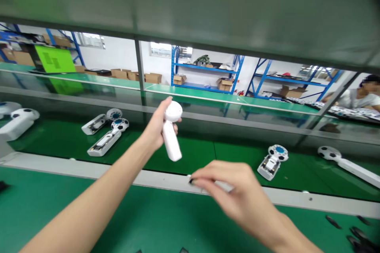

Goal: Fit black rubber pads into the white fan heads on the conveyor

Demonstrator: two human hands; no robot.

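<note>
Your right hand pinches a small black part narrowly between its fingers; your left hand grips a white handheld device firmly.

**Two bare forearms and hands**

Only the person's arms show, both bare from the fingertips to where they leave the view at the bottom edge. The left forearm is long, slim and smooth, tapering evenly to a narrow wrist and a slender left hand. The right forearm has the same smooth, slim shape. The right hand is blurred by motion, which softens its finer detail, though its fingers still read as long and thin. The nails are too small or blurred to describe.
</note>
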